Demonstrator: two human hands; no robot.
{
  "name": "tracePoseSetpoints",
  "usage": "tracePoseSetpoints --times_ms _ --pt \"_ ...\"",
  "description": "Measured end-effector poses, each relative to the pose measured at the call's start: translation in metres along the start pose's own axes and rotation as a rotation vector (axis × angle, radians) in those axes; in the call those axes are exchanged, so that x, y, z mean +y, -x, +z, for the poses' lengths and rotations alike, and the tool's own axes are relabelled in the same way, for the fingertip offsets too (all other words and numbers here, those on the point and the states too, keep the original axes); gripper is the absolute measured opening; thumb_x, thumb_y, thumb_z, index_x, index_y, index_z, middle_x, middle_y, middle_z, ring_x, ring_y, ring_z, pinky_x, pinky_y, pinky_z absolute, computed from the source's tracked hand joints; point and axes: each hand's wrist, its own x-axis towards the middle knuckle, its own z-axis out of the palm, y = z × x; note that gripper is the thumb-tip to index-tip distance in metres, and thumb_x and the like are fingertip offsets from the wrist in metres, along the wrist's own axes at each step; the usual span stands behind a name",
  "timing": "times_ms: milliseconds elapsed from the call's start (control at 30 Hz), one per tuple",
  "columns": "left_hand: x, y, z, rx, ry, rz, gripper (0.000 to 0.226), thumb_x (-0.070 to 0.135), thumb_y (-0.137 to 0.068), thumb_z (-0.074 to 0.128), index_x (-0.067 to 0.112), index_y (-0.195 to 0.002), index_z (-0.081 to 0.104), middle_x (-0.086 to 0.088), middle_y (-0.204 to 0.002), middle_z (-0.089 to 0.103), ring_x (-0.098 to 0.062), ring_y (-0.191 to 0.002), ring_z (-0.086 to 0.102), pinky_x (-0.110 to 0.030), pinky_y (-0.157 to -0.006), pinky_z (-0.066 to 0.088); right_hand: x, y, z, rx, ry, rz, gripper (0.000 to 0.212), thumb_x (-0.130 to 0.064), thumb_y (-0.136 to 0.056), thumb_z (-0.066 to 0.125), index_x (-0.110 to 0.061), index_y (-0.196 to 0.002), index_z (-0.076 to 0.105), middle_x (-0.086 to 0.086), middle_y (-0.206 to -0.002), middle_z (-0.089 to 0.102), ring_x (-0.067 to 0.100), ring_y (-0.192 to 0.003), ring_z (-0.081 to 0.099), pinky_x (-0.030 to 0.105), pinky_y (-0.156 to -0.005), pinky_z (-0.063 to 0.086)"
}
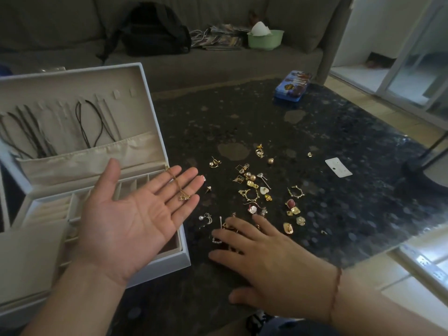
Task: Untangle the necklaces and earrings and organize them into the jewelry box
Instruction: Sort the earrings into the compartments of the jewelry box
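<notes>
**Lying flat: a gold chain on an upturned palm**

Resting palm-up above the jewelry box (169, 259), the left hand (135, 214) keeps its fingers (179, 177) straight and spread, a thin gold necklace (178, 186) draped loose across them; the right hand (271, 265) lies palm-down on the dark counter (339, 190), fingers splayed over the earrings (254, 192) scattered at its twelve o'clock; dark cord necklaces (97, 124) hang inside the raised lid at ten o'clock.
</notes>
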Motion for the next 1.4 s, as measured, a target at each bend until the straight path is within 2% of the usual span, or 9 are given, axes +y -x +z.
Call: tracePoseSetpoints --times_ms 233,333,467,700,933,1133,1200,1267,1400 --pt "-0.001 0.002 0.009 0.07 -0.024 0.021 0.086 0.068 -0.092 0.042 -0.002 -0.142 0.042 -0.026 -0.136 0.057 -0.04 -0.123 0.059 -0.051 -0.1 0.047 0.021 0.008 -0.013 -0.135 -0.107 0.115 0.066 -0.066 -0.081 0.028 -0.039 -0.14 0.04 -0.011 -0.153 0.035 0.021 -0.145 0.026 0.056 -0.116 0.02" --pt "0.0 0.002 0.008 0.063 -0.008 0.012 0.085 0.068 -0.092 0.043 0.0 -0.143 0.041 -0.026 -0.137 0.056 -0.04 -0.124 0.058 -0.051 -0.1 0.047 0.025 0.01 -0.012 -0.126 -0.12 0.14 0.064 -0.066 -0.08 0.029 -0.042 -0.138 0.041 -0.011 -0.151 0.038 0.022 -0.143 0.031 0.055 -0.114 0.024" --pt "0.001 0.002 0.005 0.037 0.021 -0.01 0.083 0.068 -0.093 0.044 0.003 -0.145 0.039 -0.027 -0.141 0.053 -0.041 -0.127 0.055 -0.052 -0.102 0.046 0.029 0.01 -0.016 -0.121 -0.2 0.13 0.062 -0.065 -0.084 0.032 -0.044 -0.142 0.036 -0.015 -0.153 0.033 0.015 -0.147 0.016 0.044 -0.119 0.01" --pt "0.001 0.002 0.003 0.019 0.026 -0.015 0.082 0.067 -0.093 0.044 0.006 -0.146 0.039 -0.027 -0.141 0.052 -0.041 -0.128 0.055 -0.052 -0.103 0.045 0.03 0.011 -0.021 -0.158 -0.214 0.142 0.061 -0.065 -0.082 0.029 -0.043 -0.138 0.04 -0.019 -0.154 0.025 0.011 -0.148 0.006 0.04 -0.121 0.009" --pt "0.0 0.003 0.008 0.032 -0.005 -0.012 0.084 0.065 -0.087 0.047 0.004 -0.145 0.04 -0.026 -0.138 0.055 -0.04 -0.126 0.057 -0.053 -0.104 0.043 0.046 0.019 -0.026 -0.131 -0.217 0.172 0.066 -0.072 -0.076 0.017 -0.042 -0.118 0.058 -0.023 -0.138 0.041 0.007 -0.144 0.017 0.039 -0.12 0.019" --pt "0.0 0.003 0.01 0.033 0.018 -0.018 0.084 0.064 -0.087 0.047 0.005 -0.145 0.04 -0.025 -0.138 0.056 -0.04 -0.126 0.057 -0.053 -0.105 0.042 0.055 0.023 -0.032 -0.096 -0.225 0.185 0.041 -0.064 -0.085 0.038 -0.043 -0.112 0.06 -0.025 -0.119 0.053 -0.003 -0.125 0.036 0.025 -0.113 0.029" --pt "0.0 0.003 0.01 0.03 0.02 -0.018 0.083 0.064 -0.087 0.047 0.005 -0.145 0.04 -0.025 -0.137 0.057 -0.04 -0.125 0.057 -0.053 -0.105 0.042 0.062 0.025 -0.034 -0.051 -0.275 0.212 0.032 -0.043 -0.089 0.058 -0.044 -0.12 0.056 -0.027 -0.116 0.053 -0.006 -0.117 0.042 0.019 -0.108 0.032" --pt "0.0 0.003 0.01 0.034 0.019 -0.021 0.083 0.064 -0.087 0.047 0.005 -0.145 0.04 -0.025 -0.137 0.057 -0.04 -0.125 0.058 -0.053 -0.105 0.042 0.071 0.03 -0.035 -0.019 -0.362 0.263 0.049 -0.02 -0.087 0.063 -0.046 -0.126 0.049 -0.03 -0.112 0.053 -0.009 -0.112 0.044 0.015 -0.103 0.034" --pt "-0.001 0.003 0.011 0.041 0.011 -0.019 0.083 0.065 -0.087 0.046 0.004 -0.144 0.041 -0.025 -0.136 0.058 -0.04 -0.124 0.058 -0.053 -0.104 0.042 0.088 0.039 -0.031 0.086 -0.343 0.299 0.038 -0.021 -0.079 0.074 -0.047 -0.103 0.06 -0.027 -0.099 0.056 -0.002 -0.105 0.046 0.024 -0.095 0.044"
